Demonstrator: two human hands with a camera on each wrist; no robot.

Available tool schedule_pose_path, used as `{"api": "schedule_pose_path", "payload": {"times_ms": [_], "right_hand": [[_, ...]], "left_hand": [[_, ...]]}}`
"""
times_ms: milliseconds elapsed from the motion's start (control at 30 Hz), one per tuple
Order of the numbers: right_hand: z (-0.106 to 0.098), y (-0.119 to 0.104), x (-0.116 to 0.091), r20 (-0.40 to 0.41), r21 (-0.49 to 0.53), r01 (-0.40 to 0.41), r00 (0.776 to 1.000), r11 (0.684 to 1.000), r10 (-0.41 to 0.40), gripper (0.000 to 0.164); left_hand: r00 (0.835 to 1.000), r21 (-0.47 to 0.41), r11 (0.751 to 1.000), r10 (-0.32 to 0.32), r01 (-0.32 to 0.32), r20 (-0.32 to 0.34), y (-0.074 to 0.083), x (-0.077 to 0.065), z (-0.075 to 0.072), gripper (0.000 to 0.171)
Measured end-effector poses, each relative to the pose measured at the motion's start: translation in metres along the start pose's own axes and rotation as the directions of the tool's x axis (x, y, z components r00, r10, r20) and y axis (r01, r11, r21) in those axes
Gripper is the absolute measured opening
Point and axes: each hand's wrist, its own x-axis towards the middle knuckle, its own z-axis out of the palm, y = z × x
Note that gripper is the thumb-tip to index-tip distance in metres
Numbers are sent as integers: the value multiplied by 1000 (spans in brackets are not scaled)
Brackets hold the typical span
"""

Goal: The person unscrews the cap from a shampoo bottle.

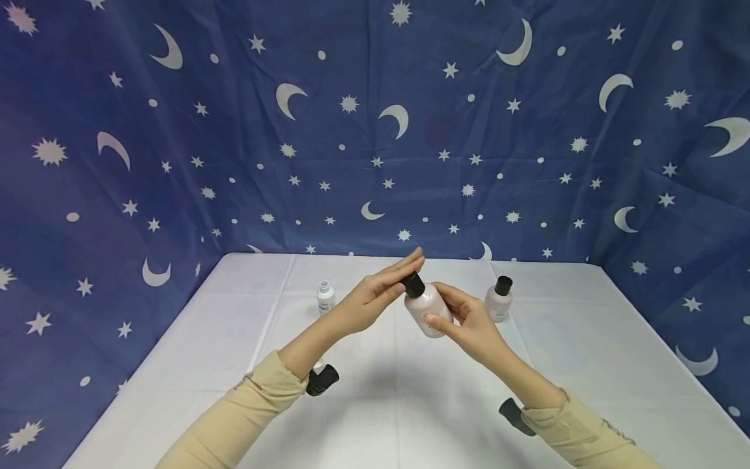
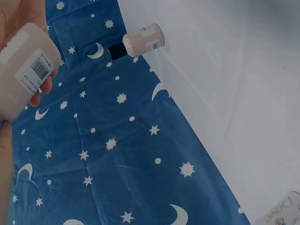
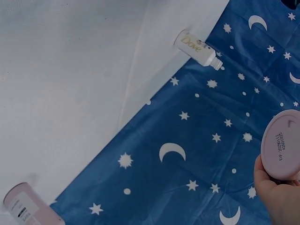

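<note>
**Pink bottle held aloft between your two hands**

In front of you hangs a dark blue cloth (image 1: 328,143) patterned with pale moons and stars, and below it spreads the white table (image 1: 363,417). Your arms reach over it in cream sleeves (image 1: 252,400). Your right hand (image 1: 471,326) wraps the body of a pink bottle (image 1: 429,312), thumb across the near side; your left hand (image 1: 366,299) has its fingers out straight over the top, touching but not curled round it. You have that bottle raised off the table, tilted with its top toward your left (the right wrist view shows printing on its oval base). A second pink bottle (image 1: 498,306) stands upright beyond your right hand. A slimmer white bottle (image 1: 325,296), lettered "Dove", stands behind your left forearm. Smallest is the held bottle's black cap (image 1: 413,285), under your left fingers.
</note>
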Motion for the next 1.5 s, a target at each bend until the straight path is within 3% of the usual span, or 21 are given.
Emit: {"api": "schedule_pose_path", "payload": {"times_ms": [133,267,433,600,733,1033,1133,1233,1367,1500], "right_hand": [[-1,0,0,5,8,3,1000,1000,-3,51],[-2,-1,0,5,22,14,1000,1000,-14,51],[-1,-5,0,7,24,11,1000,1000,-11,51],[1,-8,0,17,26,18,1000,999,-18,51],[1,-10,1,11,13,10,1000,1000,-10,51],[5,-11,2,6,26,22,1000,999,-22,52],[6,-11,3,12,34,34,999,999,-34,52],[6,-11,4,17,31,33,999,999,-34,51],[6,-10,5,11,23,6,1000,1000,-6,51],[7,-9,5,4,42,-1,1000,999,1,50]], "left_hand": [[1000,-24,999,25,-26,-15,-1,0,1,46],[995,-110,994,-33,22,-94,-2,2,4,55],[955,-199,973,-164,115,-248,-2,4,8,59],[922,-171,980,-156,100,-354,0,5,10,45],[906,-160,981,-166,111,-389,4,7,12,33],[895,-124,984,-170,129,-412,9,9,18,36],[902,-128,984,-165,124,-400,6,8,18,38],[925,-134,987,-136,94,-356,3,8,15,55],[960,-184,981,-101,53,-261,0,7,8,89],[986,-284,956,-111,72,-125,-3,1,-1,87]]}}
